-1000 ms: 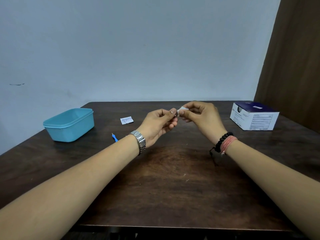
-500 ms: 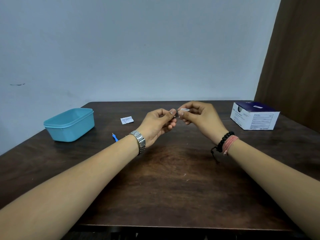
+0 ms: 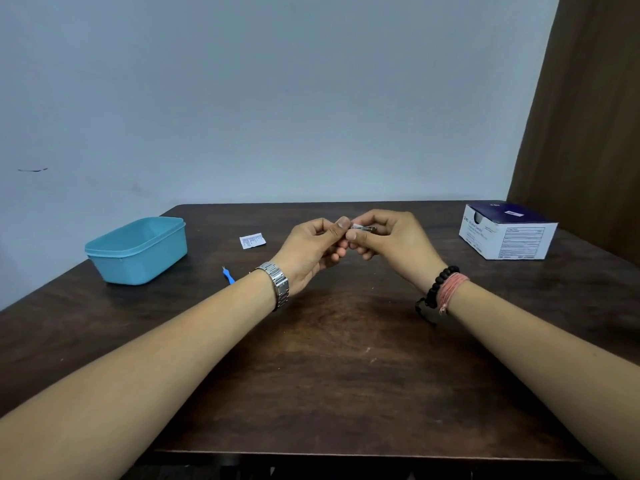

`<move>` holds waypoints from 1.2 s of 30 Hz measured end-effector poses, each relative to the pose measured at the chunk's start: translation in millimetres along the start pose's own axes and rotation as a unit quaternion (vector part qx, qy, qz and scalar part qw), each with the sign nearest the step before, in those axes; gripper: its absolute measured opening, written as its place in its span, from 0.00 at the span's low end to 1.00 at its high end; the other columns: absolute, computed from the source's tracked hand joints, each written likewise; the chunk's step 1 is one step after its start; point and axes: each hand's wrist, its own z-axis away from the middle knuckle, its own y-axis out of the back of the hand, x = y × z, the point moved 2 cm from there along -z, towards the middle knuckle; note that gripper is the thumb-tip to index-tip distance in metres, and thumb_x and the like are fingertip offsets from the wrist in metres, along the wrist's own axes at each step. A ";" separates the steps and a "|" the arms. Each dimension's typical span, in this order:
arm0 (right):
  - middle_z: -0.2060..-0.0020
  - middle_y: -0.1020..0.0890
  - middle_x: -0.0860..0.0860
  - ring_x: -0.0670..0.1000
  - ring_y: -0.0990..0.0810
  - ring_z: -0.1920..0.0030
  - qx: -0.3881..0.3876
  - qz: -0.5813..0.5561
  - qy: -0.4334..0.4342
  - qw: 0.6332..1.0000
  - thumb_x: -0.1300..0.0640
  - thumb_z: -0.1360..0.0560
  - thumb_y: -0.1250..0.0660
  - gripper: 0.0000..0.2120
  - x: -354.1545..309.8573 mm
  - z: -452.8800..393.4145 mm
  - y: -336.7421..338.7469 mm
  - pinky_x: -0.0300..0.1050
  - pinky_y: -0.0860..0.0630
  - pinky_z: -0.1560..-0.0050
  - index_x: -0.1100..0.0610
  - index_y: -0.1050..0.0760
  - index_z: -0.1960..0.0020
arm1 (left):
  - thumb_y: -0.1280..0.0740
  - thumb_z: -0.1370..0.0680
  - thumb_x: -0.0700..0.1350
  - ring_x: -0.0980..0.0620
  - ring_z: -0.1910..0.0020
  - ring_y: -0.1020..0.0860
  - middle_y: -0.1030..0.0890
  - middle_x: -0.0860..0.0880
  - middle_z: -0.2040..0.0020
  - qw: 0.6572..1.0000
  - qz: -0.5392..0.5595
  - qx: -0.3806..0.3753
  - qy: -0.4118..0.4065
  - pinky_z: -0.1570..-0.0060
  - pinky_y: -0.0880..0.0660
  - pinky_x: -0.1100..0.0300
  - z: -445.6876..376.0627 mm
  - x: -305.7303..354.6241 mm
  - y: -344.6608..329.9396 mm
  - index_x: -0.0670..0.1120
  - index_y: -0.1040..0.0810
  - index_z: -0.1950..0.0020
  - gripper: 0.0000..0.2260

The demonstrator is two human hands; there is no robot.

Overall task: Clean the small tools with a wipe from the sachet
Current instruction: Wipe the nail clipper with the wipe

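Note:
Both hands meet above the middle of the table. My left hand (image 3: 313, 249) pinches one end of a thin metal tool (image 3: 364, 229). My right hand (image 3: 391, 242) pinches a small white wipe (image 3: 356, 224) against that tool; most of the wipe is hidden by the fingers. A small white sachet (image 3: 252, 241) lies flat on the table left of the hands. A little blue-handled tool (image 3: 228, 275) lies on the table beside my left forearm, partly hidden by it.
A teal plastic box (image 3: 138, 249) with its lid on stands at the left of the dark wooden table (image 3: 332, 375). A white and dark blue carton (image 3: 505, 235) stands at the far right. A brown curtain hangs at the right.
The fingertips of both hands have drawn closer together, and more of the metal tool now shows past my right fingers. The arms have hardly moved.

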 end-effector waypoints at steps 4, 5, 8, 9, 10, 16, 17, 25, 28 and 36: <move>0.67 0.17 0.53 0.47 0.21 0.68 0.024 -0.044 -0.008 0.999 0.62 0.25 0.29 0.01 -1.8 -2.6 4.0 0.38 0.23 0.67 0.59 0.18 0.54 | 0.32 0.23 0.46 0.58 0.72 0.24 0.21 0.50 0.69 1.000 0.008 0.005 -0.002 0.70 0.26 0.68 -1.4 1.7 -0.6 0.44 0.25 0.61 0.10; 0.68 0.17 0.53 0.46 0.21 0.68 0.035 -0.055 -0.010 0.998 0.62 0.25 0.29 0.02 -2.1 -3.1 5.5 0.38 0.24 0.67 0.59 0.18 0.54 | 0.32 0.23 0.46 0.58 0.72 0.24 0.21 0.50 0.69 1.000 0.011 0.009 -0.002 0.69 0.25 0.68 -1.7 1.7 -0.5 0.44 0.25 0.61 0.09; 0.68 0.17 0.52 0.46 0.22 0.69 0.057 -0.068 -0.010 0.996 0.62 0.24 0.30 0.02 -2.3 -3.9 9.4 0.37 0.24 0.68 0.61 0.19 0.54 | 0.31 0.23 0.46 0.57 0.72 0.24 0.21 0.49 0.69 1.000 0.017 0.021 -0.007 0.69 0.25 0.67 -2.4 1.9 1.8 0.44 0.25 0.62 0.10; 0.68 0.17 0.52 0.46 0.22 0.69 0.058 -0.065 -0.009 0.996 0.62 0.24 0.30 0.03 -1.9 -3.9 9.9 0.37 0.24 0.68 0.61 0.19 0.54 | 0.31 0.23 0.46 0.57 0.72 0.24 0.21 0.49 0.69 1.000 0.017 0.023 -0.009 0.69 0.25 0.67 -2.5 2.2 2.9 0.44 0.25 0.62 0.09; 0.68 0.17 0.53 0.46 0.22 0.69 0.053 -0.056 -0.007 0.997 0.62 0.24 0.30 0.03 -1.5 -3.6 9.9 0.37 0.24 0.67 0.62 0.19 0.53 | 0.31 0.23 0.46 0.57 0.72 0.24 0.21 0.49 0.69 1.000 0.017 0.025 -0.009 0.69 0.25 0.67 -2.4 2.3 3.6 0.44 0.25 0.62 0.09; 0.66 0.16 0.54 0.47 0.20 0.67 0.005 0.016 0.004 1.000 0.62 0.27 0.27 0.03 2.0 -0.1 -1.1 0.39 0.22 0.66 0.60 0.19 0.53 | 0.31 0.24 0.46 0.57 0.72 0.24 0.21 0.49 0.69 1.000 -0.012 0.010 -0.012 0.70 0.26 0.67 -1.2 -0.8 0.1 0.44 0.25 0.62 0.10; 0.67 0.16 0.54 0.47 0.20 0.67 0.007 0.012 0.002 1.000 0.62 0.26 0.27 0.03 1.7 -0.5 -0.7 0.39 0.22 0.67 0.60 0.19 0.54 | 0.31 0.23 0.46 0.57 0.72 0.24 0.21 0.49 0.69 1.000 -0.013 0.010 -0.014 0.70 0.26 0.67 -1.6 -0.1 0.2 0.44 0.25 0.62 0.10; 0.67 0.17 0.54 0.46 0.22 0.69 0.023 -0.034 -0.014 0.999 0.63 0.25 0.30 0.01 2.4 -1.3 5.6 0.37 0.24 0.68 0.61 0.19 0.54 | 0.31 0.23 0.45 0.57 0.71 0.24 0.21 0.49 0.69 1.000 -0.018 0.017 -0.014 0.68 0.25 0.66 -1.4 2.8 3.1 0.44 0.25 0.60 0.08; 0.67 0.16 0.54 0.47 0.21 0.68 0.011 -0.012 -0.015 1.000 0.63 0.25 0.29 0.01 1.8 -0.2 1.1 0.38 0.23 0.68 0.61 0.19 0.54 | 0.31 0.23 0.44 0.57 0.71 0.24 0.20 0.48 0.68 1.000 -0.018 0.011 -0.017 0.68 0.25 0.66 -1.2 2.2 1.7 0.43 0.25 0.60 0.08; 0.66 0.17 0.56 0.47 0.22 0.69 0.020 -0.043 -0.034 0.998 0.63 0.24 0.31 0.02 -0.1 -0.5 4.9 0.38 0.24 0.69 0.61 0.20 0.54 | 0.31 0.23 0.45 0.58 0.71 0.23 0.20 0.51 0.70 0.998 -0.030 0.041 -0.041 0.66 0.24 0.66 -4.8 2.4 6.2 0.44 0.24 0.60 0.08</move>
